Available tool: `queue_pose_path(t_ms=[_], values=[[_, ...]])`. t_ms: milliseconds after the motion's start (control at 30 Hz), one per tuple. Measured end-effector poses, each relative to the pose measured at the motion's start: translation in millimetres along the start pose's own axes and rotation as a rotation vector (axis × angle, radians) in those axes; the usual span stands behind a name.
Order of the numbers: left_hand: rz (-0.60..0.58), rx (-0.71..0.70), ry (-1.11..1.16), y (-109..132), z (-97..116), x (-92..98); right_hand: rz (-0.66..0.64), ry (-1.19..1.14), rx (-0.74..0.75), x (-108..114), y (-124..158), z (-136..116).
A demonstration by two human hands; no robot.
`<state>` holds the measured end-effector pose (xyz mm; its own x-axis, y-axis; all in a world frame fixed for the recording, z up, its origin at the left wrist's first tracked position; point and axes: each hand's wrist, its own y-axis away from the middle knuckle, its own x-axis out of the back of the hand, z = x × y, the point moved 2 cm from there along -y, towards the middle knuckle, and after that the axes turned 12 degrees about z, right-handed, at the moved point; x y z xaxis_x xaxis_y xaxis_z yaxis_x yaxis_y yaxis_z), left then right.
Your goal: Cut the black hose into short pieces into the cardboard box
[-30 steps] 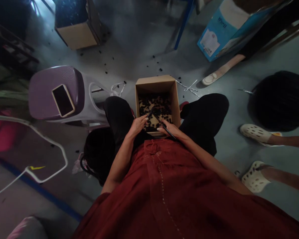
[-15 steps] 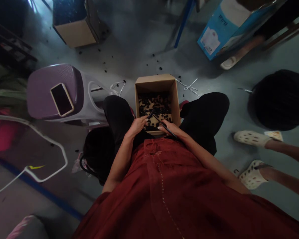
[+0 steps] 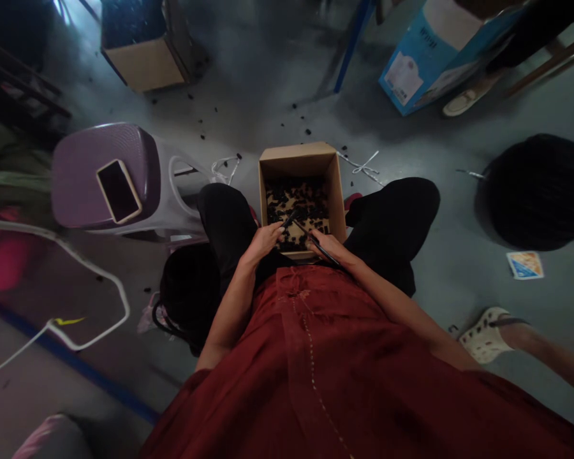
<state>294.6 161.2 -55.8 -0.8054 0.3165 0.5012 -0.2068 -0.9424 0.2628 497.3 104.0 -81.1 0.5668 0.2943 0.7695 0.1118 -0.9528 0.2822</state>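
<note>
An open cardboard box (image 3: 299, 153) stands between my knees, with many small black pieces (image 3: 310, 190) scattered over its bottom. Above its near left part, my left hand (image 3: 266, 241) is closed on a small black piece (image 3: 289, 219) that points up and to the right. My right hand (image 3: 326, 245) is wrapped round a thin dark tool (image 3: 300, 225), whose tip comes close to the black piece. Whether the tip touches it is too small to tell.
A phone (image 3: 119, 191) lies on a purple stool (image 3: 76, 172) at the left. Ahead are a cardboard box (image 3: 146, 64) and a blue box (image 3: 411, 70). A black round object (image 3: 545, 191) and another person's shoe (image 3: 486, 335) are at the right.
One of the two pale shoes at the right has left the view, uncovering a small packet. The foot by the blue box has shifted right. My hands have hardly moved.
</note>
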Motion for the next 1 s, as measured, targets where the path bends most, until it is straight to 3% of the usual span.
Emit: queue_pose_path(t_ms=[400,700,1000], values=[[-0.045,0.048,-0.017,-0.6,-4.6,-1.6,0.015,0.045,0.012,-8.9,-3.5,6.7],[-0.045,0.169,0.159,3.0,5.6,1.2,0.024,0.020,-0.010,-7.9,-2.6,7.9],[-0.045,0.183,0.187,2.7,6.2,1.3,0.027,0.044,-0.001,-6.9,-3.1,6.9]])
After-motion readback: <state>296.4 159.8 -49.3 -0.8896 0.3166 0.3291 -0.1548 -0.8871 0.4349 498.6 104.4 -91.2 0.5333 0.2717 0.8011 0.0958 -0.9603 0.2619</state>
